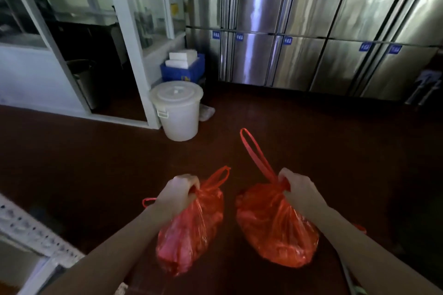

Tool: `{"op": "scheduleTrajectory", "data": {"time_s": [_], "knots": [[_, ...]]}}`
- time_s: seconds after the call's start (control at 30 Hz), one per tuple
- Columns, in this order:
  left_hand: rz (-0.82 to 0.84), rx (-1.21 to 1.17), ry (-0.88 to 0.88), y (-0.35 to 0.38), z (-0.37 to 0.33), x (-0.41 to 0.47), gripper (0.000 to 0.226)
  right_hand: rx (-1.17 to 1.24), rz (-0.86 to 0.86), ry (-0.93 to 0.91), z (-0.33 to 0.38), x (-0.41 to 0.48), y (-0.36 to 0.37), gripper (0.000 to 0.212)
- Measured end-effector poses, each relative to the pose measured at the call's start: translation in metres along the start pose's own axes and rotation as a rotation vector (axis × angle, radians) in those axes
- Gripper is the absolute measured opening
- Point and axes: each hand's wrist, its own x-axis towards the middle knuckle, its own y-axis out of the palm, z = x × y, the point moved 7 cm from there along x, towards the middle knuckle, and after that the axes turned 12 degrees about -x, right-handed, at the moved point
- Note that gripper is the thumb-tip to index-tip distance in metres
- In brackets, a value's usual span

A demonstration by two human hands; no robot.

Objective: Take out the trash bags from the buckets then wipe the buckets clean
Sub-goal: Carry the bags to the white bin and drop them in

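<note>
Two red translucent plastic trash bags, both bulging and tied off at the top, are in our grip, one in each fist, side by side and just apart. Our left hand [178,190] is curled tight around the bunched neck of the left trash bag [191,230], fingers wrapped over the gathered plastic, and a short red handle loop [219,177] stands up beyond the knuckles. Our right hand [298,189] is clenched the same way around the neck of the right trash bag [271,230], and a long red drawstring loop [254,151] rises from that fist, leaning to the left. Both bags sit low over the dark reddish-brown floor [96,151]; we cannot tell whether they touch it.

Ahead of us and well apart from the bags, a round white plastic bucket [178,112] stands upright on the floor with its lid on, beside the corner of a white-framed glass partition [134,55]. Just behind the bucket is a blue plastic crate [183,72] with white foam boxes [183,58] stacked on top. A dark metal bin [82,79] stands in the shadowed opening to the left. Tall stainless steel cabinet doors [311,31] with small blue labels fill the far wall, and a white perforated metal rack edge [31,230] crosses the lower left corner
</note>
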Motion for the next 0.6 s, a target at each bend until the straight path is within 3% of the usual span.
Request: {"op": "scheduleTrajectory", "data": {"time_s": [0.13, 0.6], "knots": [[-0.02, -0.01, 0.013, -0.015, 0.033, 0.109, 0.019, 0.038, -0.024, 0.079, -0.016, 0.112, -0.003, 0.026], [-0.087, -0.018, -0.086, -0.039, 0.138, 0.473, 0.014, 0.205, 0.021, 0.07, -0.052, 0.515, 0.001, 0.023]]}}
